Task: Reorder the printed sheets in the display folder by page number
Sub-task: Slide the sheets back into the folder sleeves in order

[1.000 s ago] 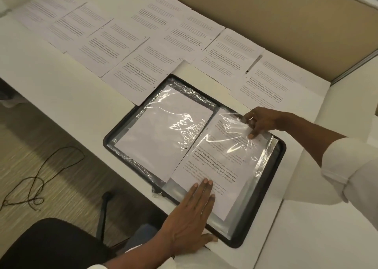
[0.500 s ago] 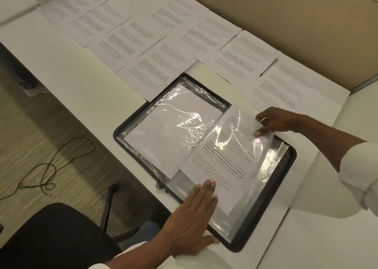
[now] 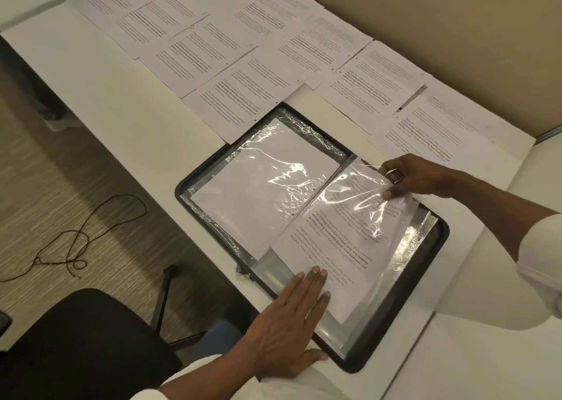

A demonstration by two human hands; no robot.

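Right hand [image 3: 404, 177] reaches in from 3 o'clock, sleeve pushed back on the forearm, and pinches the top edge of a white printed sheet [image 3: 334, 247] between thumb and fingertips; whether the film is in that pinch too I cannot tell. Left hand [image 3: 292, 323] comes up from 6 o'clock and lies flat, fingers straight and together, pressing the sheet's lower edge and the clear plastic sleeve [image 3: 349, 329] beneath it.

The black-rimmed display folder [image 3: 404, 332] lies open on the white desk [image 3: 106, 101], turned at a slant, its near corner at the desk's edge. Its left page holds a blank-faced white sheet [image 3: 252, 193] under wrinkled, glaring film. On the right page the printed sheet sits askew, its text running toward 5 o'clock, and the sleeve's shiny strip shows bare along its outer side.

From 10 to 2 o'clock of the folder, loose printed pages [image 3: 228, 56] overlap in rows. A black chair seat [image 3: 76, 348] sits at 7 o'clock and a thin dark cord [image 3: 76, 238] at 9 o'clock.
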